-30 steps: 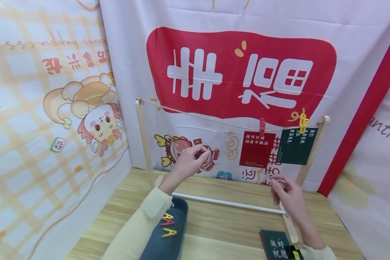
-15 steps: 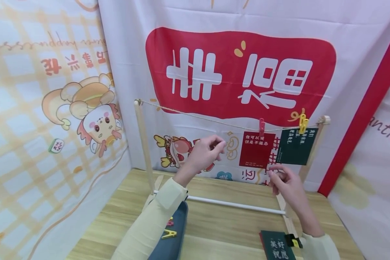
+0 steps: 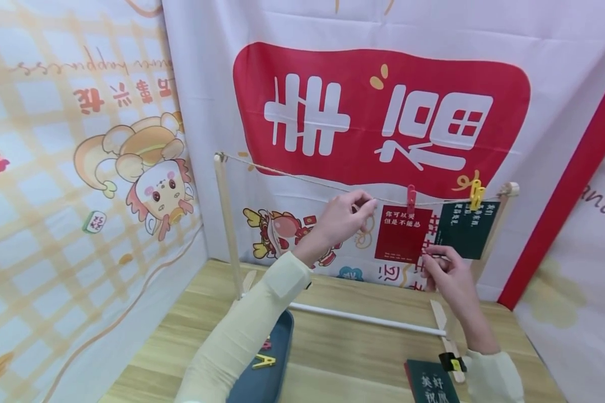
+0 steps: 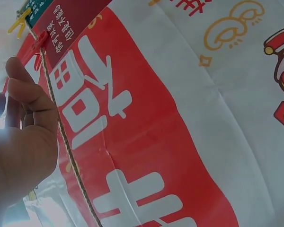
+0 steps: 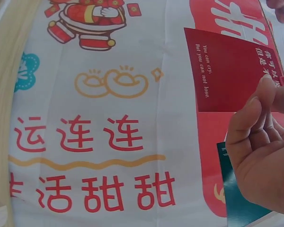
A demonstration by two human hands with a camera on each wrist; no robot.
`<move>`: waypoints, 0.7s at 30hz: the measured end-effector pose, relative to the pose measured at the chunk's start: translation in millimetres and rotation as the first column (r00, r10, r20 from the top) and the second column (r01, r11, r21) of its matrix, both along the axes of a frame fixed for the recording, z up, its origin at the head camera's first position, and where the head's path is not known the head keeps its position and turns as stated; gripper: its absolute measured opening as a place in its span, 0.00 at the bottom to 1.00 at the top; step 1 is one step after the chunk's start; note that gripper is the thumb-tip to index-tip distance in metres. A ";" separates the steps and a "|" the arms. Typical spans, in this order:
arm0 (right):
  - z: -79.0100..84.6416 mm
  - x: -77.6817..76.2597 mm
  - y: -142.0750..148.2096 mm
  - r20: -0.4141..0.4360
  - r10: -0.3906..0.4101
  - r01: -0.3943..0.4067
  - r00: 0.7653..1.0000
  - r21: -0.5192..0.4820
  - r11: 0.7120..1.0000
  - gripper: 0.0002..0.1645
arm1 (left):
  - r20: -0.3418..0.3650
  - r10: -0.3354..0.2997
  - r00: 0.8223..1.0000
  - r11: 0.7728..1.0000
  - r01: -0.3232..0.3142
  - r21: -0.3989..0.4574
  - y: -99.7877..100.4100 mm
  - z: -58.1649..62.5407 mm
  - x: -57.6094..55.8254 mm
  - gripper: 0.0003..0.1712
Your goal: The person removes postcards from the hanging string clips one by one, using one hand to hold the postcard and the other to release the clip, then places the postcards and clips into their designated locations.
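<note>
A red card (image 3: 403, 238) hangs from a thin rope (image 3: 302, 178) by a red clothespin (image 3: 411, 197). To its right a dark green card (image 3: 464, 235) hangs by a yellow clothespin (image 3: 476, 195). My left hand (image 3: 345, 218) is raised just left of the red card, close to the rope, fingers loosely bent. In the left wrist view nothing shows between them. My right hand (image 3: 446, 274) is up in front of the lower edges of the two cards. Its thumb and fingers (image 5: 253, 111) are bent near each other with nothing visible between them.
Wooden posts (image 3: 227, 224) carry the rope, with a white rod (image 3: 363, 317) low between them. A blue tray (image 3: 277, 358) with clothespins (image 3: 264, 361) lies front left, partly behind my left sleeve. A stack of cards (image 3: 431, 383) lies front right on the wooden table (image 3: 343, 358).
My left hand has moved right along the rope toward the red card. My right hand has risen slightly toward the cards. The hung cards stay in place.
</note>
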State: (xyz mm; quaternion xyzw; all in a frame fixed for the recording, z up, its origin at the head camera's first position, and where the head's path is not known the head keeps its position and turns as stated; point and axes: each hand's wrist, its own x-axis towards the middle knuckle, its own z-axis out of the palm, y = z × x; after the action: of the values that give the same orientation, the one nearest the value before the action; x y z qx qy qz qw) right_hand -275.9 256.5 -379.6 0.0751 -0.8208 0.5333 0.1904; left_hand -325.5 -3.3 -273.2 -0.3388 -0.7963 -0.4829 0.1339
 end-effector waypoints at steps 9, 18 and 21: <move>-8.6 -8.8 -10.3 -0.018 -0.084 0.086 0.996 0.124 0.989 0.26 | -0.038 0.002 0.999 0.999 -0.004 -0.050 21.7 21.1 -2.1 0.13; -7.1 -11.7 -14.4 0.005 -0.126 0.124 0.992 0.174 0.977 0.28 | 0.030 0.059 0.998 0.993 -0.055 -0.108 38.4 42.0 2.0 0.18; -7.1 -13.5 -16.2 0.039 -0.122 0.113 0.992 0.177 0.978 0.30 | 0.060 0.090 0.994 0.990 -0.083 -0.116 40.9 43.8 1.8 0.22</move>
State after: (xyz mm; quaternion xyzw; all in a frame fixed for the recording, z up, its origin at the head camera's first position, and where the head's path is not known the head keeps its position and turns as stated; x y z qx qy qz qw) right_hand -289.5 240.3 -386.7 0.0293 -0.8718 0.4490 0.1937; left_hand -323.6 37.6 -229.4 -0.2952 -0.8404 -0.4411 0.1094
